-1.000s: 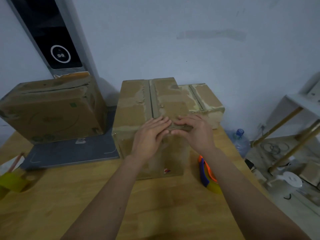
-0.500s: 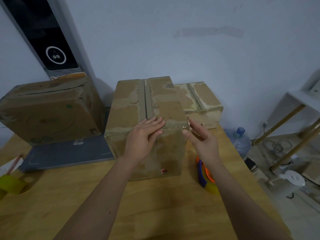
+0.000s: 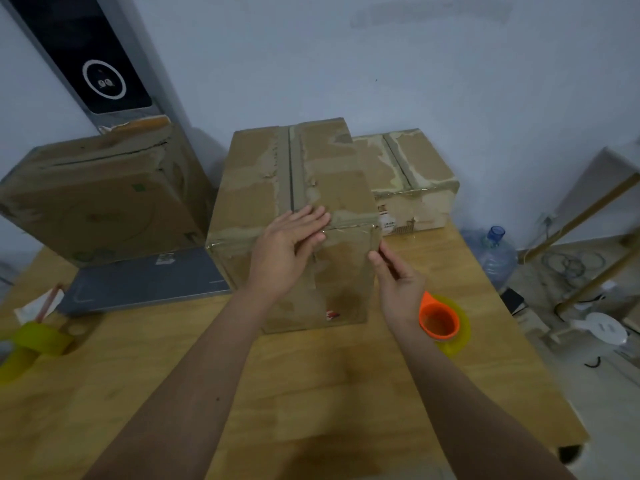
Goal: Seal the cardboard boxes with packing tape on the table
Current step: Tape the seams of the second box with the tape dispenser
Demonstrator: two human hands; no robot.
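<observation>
A tall cardboard box [image 3: 256, 174] stands mid-table with clear tape along its top seam and over its near top edge. My left hand [image 3: 287, 251] lies flat on that near edge, fingers spread, pressing the tape. My right hand [image 3: 398, 282] is at the box's near right corner, fingertips touching the side there, holding nothing. A tape roll with an orange core [image 3: 441, 322] lies on the table just behind my right wrist. A lower taped box [image 3: 412, 171] sits behind to the right. A large box [image 3: 93, 199] stands at the left.
A grey flat slab [image 3: 145, 282] lies under the left box. A yellow tape dispenser [image 3: 31, 344] sits at the table's left edge. The wooden table [image 3: 311, 393] ends at the right, where a water bottle [image 3: 493, 251], cables and a white shelf stand on the floor.
My right hand has left the box's top edge and slid right and down to the near right corner. The left hand stays pressing the tape. The tape roll now shows its orange core.
</observation>
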